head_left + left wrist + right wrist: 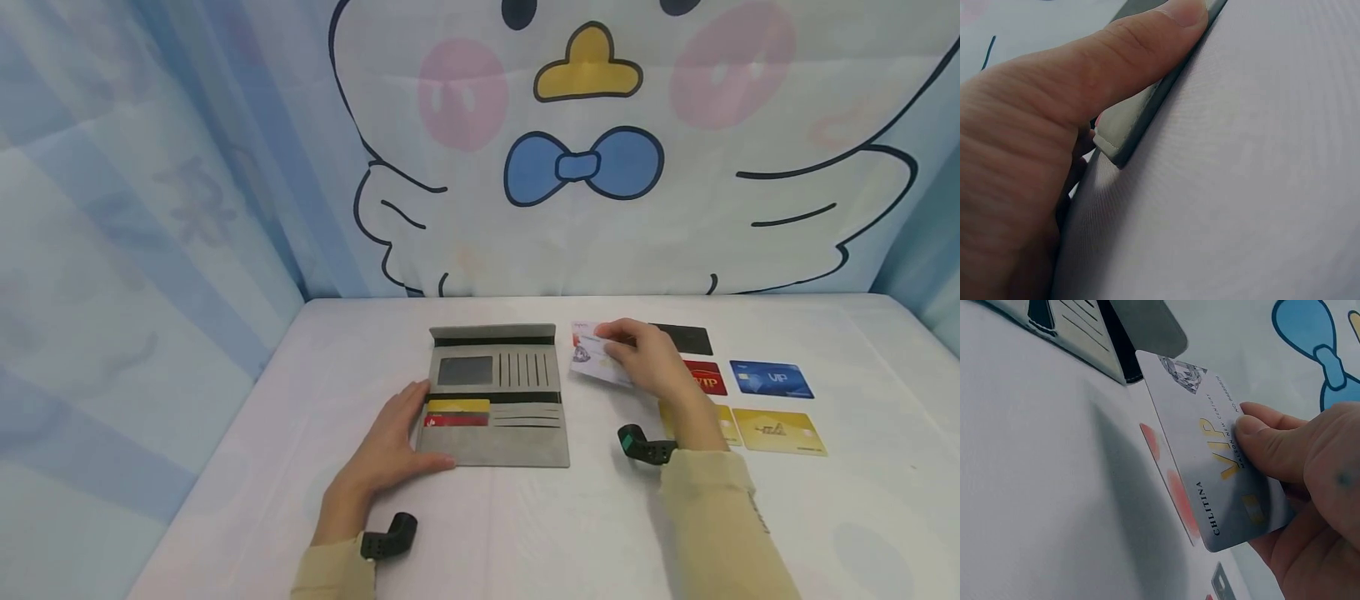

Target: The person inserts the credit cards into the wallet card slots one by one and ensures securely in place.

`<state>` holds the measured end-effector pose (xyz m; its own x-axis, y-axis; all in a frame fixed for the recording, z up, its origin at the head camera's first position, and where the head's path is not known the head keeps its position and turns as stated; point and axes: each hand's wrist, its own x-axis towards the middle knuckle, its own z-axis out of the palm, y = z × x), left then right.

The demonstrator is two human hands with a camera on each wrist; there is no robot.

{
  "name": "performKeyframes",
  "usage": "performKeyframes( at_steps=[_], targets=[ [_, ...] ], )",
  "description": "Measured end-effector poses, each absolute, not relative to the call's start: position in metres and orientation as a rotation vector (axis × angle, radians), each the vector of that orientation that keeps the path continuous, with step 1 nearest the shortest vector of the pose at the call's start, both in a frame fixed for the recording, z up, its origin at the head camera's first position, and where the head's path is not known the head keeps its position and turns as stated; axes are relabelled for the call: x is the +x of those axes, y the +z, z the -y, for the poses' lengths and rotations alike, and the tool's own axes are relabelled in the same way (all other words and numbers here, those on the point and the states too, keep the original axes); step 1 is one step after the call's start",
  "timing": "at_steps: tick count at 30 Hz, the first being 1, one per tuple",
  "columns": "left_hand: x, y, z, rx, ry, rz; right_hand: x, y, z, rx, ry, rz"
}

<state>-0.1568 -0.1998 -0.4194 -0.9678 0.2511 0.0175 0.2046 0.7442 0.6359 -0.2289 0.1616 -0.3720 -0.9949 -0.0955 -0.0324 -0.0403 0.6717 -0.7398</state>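
A grey wallet (528, 450) lies unfolded on the table, with a yellow card (458, 406) and a red card (456, 421) in its left slots. My left hand (389, 442) rests at its lower left corner, fingers along the left side and thumb (1163, 25) on the lower edge. Right of the wallet, my right hand (651, 360) pinches a white VIP card (1194, 444) with a diamond picture between thumb and fingers. The card is tilted, its face toward the right wrist camera. Behind it shows another pale card with red marks (1179, 503), partly hidden.
To the right are a black card (686, 339), a red VIP card (707, 377), a blue card (771, 379) and two gold cards, one (780, 431) fully visible, the other (726, 423) partly behind the right wrist. A printed curtain (480, 242) hangs behind the table.
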Motion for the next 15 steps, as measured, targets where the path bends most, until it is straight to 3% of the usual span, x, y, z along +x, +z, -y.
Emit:
performKeyframes(
  at_steps=[15],
  targets=[
    [-0.156, -0.419, 0.2, 0.384, 1.035, -2.873, -0.233, -0.376, -0.132, -0.363, -1.36, -2.773]
  ],
)
